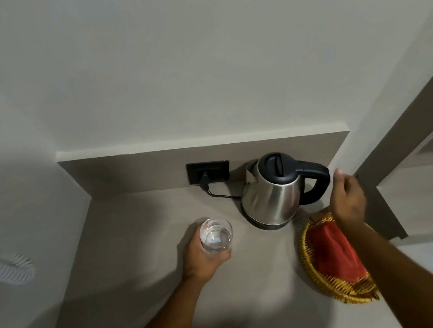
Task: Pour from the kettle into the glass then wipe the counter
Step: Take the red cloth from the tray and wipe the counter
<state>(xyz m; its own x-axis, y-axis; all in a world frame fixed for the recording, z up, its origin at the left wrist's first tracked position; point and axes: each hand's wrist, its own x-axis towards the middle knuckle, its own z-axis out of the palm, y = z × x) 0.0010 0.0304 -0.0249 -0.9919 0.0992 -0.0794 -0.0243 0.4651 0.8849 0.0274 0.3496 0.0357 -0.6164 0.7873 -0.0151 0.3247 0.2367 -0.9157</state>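
A steel kettle point(274, 197) with a black lid and black handle point(316, 180) stands on its base at the back of the grey counter point(140, 262). Its spout faces left and the handle points right. A clear glass point(216, 235) stands upright on the counter to the kettle's front left, with my left hand point(203, 257) wrapped around its near side. My right hand point(347, 197) hovers just right of the kettle handle, fingers loosely curled, holding nothing and not touching the handle. A red cloth point(336, 252) lies in a woven yellow basket point(313, 270) under my right wrist.
The kettle's black cord point(222, 195) runs to a black wall socket point(208, 172) behind it. A low backsplash ledge point(200, 140) runs along the back. The counter ends at the right beside the basket, where a cabinet panel point(383, 210) drops away. A white coiled cord point(0, 265) hangs at far left.
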